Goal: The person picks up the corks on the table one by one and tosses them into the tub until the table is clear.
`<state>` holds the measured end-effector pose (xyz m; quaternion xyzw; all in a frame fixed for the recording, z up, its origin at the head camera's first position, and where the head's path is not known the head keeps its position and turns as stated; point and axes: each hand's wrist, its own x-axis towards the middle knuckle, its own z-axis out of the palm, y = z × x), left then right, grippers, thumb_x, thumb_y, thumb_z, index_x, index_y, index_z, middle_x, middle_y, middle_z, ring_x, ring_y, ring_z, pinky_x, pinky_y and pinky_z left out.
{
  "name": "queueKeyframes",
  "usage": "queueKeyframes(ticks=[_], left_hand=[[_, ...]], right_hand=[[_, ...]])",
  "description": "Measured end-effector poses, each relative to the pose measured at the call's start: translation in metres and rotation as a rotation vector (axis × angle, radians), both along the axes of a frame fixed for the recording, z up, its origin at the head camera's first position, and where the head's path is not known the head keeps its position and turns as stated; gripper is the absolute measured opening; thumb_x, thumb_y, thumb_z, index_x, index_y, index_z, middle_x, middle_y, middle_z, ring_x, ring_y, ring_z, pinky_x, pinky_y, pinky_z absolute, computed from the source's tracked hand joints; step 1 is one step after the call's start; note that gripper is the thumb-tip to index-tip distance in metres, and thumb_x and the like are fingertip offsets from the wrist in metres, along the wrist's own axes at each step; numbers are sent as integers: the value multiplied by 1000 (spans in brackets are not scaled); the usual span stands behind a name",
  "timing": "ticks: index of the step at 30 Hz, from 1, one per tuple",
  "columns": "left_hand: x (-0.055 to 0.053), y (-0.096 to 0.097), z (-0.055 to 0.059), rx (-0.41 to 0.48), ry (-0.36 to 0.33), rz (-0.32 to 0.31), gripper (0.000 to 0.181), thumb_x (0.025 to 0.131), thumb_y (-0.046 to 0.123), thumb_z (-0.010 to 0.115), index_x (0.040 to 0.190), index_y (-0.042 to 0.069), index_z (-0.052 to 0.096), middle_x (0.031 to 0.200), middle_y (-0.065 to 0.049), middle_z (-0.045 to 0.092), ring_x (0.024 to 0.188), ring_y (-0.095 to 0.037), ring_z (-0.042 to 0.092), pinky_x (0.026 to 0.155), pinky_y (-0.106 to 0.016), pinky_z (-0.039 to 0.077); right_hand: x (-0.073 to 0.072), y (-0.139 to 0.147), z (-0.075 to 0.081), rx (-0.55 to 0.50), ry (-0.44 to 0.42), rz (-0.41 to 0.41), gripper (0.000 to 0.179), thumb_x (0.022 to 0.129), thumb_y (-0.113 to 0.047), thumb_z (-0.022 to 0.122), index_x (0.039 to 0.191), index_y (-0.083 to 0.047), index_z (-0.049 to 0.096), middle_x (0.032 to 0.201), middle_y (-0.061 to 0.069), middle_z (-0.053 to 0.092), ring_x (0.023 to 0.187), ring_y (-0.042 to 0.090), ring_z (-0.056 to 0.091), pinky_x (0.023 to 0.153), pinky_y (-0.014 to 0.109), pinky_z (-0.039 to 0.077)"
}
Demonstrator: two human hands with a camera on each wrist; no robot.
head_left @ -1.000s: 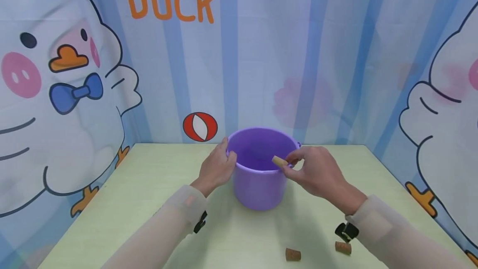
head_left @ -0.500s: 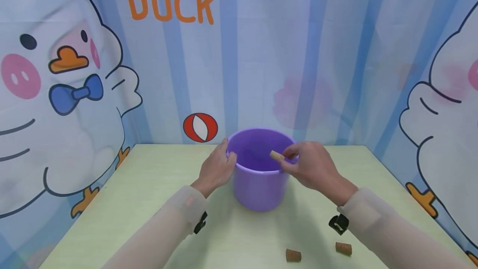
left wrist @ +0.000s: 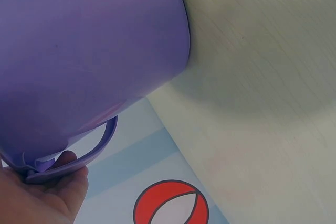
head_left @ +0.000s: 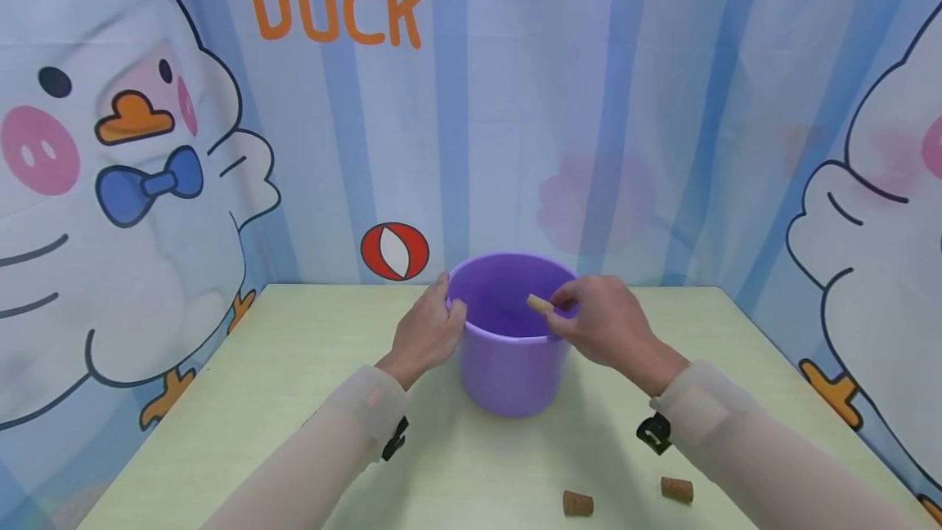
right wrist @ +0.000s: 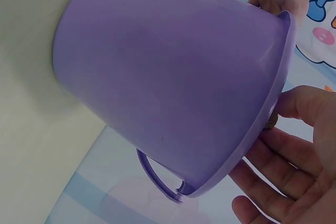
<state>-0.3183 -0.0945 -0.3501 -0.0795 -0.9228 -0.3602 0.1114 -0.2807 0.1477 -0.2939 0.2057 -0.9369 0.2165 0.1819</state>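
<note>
A purple bucket [head_left: 513, 375] stands upright on the pale table. At its left rim my left hand [head_left: 427, 325] grips the edge, thumb toward the front; in the left wrist view the fingers lie by the handle [left wrist: 86, 158]. Over the right part of the rim, my right hand [head_left: 611, 321] pinches a cork stopper [head_left: 540, 304] between thumb and fingers, the cork above the bucket's opening. Most of that cork [right wrist: 271, 120] is hidden behind the rim in the right wrist view. The lower inside of the bucket cannot be seen.
Two more corks lie on the table [head_left: 331, 399] near its front: one cork [head_left: 577, 503] near the middle, another cork [head_left: 677, 490] by the right forearm. Behind the table hangs a blue striped curtain [head_left: 500, 105] with printed ducks.
My right hand has moved left and slightly inward over the bucket, carrying the cork further above the opening. The left hand and bucket have stayed put.
</note>
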Motion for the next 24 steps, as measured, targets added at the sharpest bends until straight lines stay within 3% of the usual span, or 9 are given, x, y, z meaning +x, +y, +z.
queueKeyframes(ticks=[6,14,24], left_hand=[[0,0,0,-2,-2,5,67,104,31,36,162,3,22,164,-12,35,150,-32,34,119,-55,32],[0,1,0,1,-1,2,67,104,31,37,162,3,22,164,-12,35,150,-33,35,119,-56,32],[0,0,0,3,2,2,67,104,31,37,163,3,22,164,-12,36,149,-32,36,118,-56,33]], right_hand=[[-3,-4,-3,26,2,0,12,88,-19,74,89,-11,83,80,-4,74,72,13,63,63,32,53],[-2,-6,-5,38,-43,-23,19,90,-24,73,97,-9,83,87,-1,77,78,15,69,69,35,57],[-2,-4,-7,29,-19,-17,22,91,-26,73,100,-9,82,87,-1,76,76,13,66,68,33,56]])
